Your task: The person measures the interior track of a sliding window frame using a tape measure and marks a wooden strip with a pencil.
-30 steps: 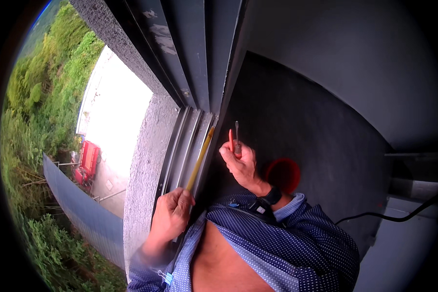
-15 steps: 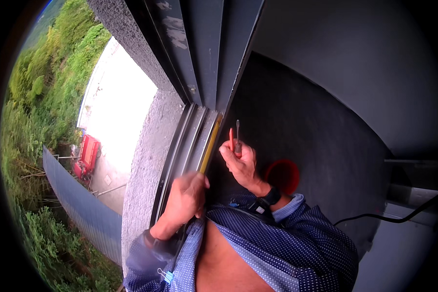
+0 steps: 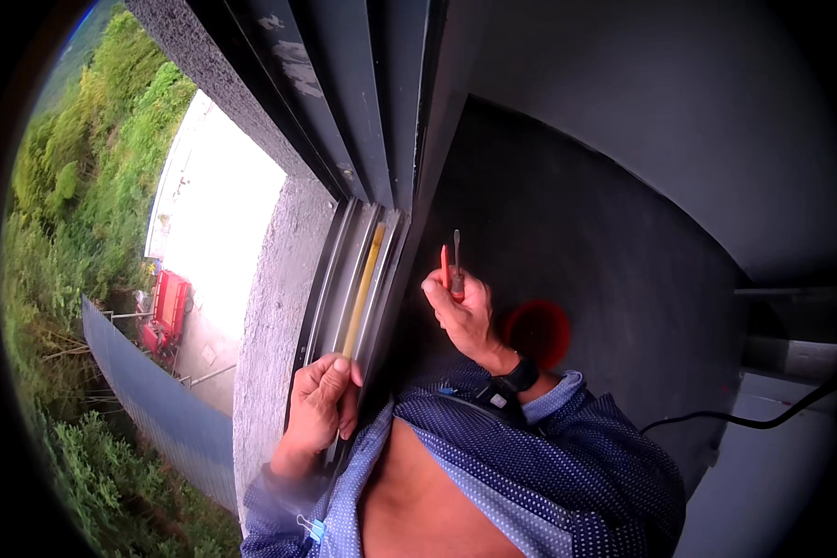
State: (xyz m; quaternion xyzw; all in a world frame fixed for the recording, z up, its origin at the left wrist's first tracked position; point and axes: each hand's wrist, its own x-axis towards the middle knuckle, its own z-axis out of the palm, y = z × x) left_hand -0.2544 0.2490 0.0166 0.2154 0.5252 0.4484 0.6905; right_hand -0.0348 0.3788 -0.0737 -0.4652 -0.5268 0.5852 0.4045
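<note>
My left hand (image 3: 324,400) is closed on the near end of a long, narrow yellow strip (image 3: 365,288). The strip lies along the metal tracks of the sliding window sill (image 3: 337,279), its far end close to the dark frame; markings on it are too blurred to make out. To the right, my right hand (image 3: 465,307) is raised over the dark floor and closed. Gripped together in it are a flat-blade screwdriver (image 3: 457,251) with a red handle and a slim red pointed stick (image 3: 445,265), both pointing away from me. Fingers cover most of both handles.
A dark ribbed window frame (image 3: 353,112) rises beyond the sill. A red bucket (image 3: 556,349) stands on the floor (image 3: 614,270) past my right wrist. A black cable (image 3: 763,423) hangs at far right. Outside are a rough wall ledge (image 3: 274,279) and a red vehicle (image 3: 167,302).
My left hand has moved left and slightly toward me, carrying the yellow strip from the sill's inner edge to between the tracks. My right hand keeps its grip, nearly still.
</note>
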